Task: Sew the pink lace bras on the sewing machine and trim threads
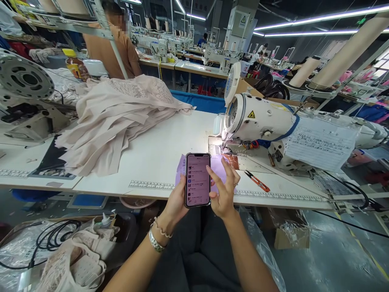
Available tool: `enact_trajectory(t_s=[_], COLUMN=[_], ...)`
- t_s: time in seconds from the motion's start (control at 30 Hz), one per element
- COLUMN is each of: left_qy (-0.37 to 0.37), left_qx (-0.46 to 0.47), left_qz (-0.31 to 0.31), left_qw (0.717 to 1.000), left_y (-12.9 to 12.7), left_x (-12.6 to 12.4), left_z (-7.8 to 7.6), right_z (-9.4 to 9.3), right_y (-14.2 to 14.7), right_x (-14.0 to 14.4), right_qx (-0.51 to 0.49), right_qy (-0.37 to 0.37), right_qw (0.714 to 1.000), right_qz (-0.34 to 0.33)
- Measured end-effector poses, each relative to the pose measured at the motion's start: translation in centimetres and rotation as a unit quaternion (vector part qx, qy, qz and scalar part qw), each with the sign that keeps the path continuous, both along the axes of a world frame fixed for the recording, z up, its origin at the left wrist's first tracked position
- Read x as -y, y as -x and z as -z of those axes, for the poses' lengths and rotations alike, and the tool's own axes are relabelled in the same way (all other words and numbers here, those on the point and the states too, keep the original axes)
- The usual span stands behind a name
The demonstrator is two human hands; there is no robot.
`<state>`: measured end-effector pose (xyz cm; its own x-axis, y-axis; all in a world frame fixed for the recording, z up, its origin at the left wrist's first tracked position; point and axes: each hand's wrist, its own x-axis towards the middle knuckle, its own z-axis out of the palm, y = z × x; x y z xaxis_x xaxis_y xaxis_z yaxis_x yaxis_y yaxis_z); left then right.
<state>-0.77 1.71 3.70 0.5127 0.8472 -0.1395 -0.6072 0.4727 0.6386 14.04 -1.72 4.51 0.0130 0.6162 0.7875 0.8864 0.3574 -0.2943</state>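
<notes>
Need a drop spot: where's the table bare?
Bare: the table between the fabric pile and the sewing machine, and its front edge left of the phone. Crowded: around the needle, near the scissors, and the far left under the fabric.

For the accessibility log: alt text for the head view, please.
The left hand holds a black smartphone with a lit screen, the right hand beside it, above a white sewing table with a white sewing machine and a heap of beige fabric.

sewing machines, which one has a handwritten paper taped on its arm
The sewing machine right of the phone, nearest the right hand. The row of machines behind shows no such paper.
</notes>
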Motion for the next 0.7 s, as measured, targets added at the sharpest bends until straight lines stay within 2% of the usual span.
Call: enact_trajectory(t_s=[0.2, 0.53, 0.7], left_qy=[0.028, 0.053, 0.066], left_qx=[-0.013, -0.006, 0.001], left_qz=[-0.014, -0.016, -0.014], left_qw=[0.999, 0.998, 0.998], left_y=[-0.1, 0.1, 0.0], left_x=[-0.1, 0.1, 0.1], left_z=[0.3, -0.9, -0.7], right_z=[-0.1, -0.1, -0.1], right_y=[0.1, 0.2, 0.2], right_x=[0.2, -0.2, -0.2], right_qx=[0.009, 0.023, 0.029], right_qy=[0.024, -0.002, 0.000], right_qw=[1.000, 1.000, 0.999], right_qz=[-0.004, 0.012, 0.020])
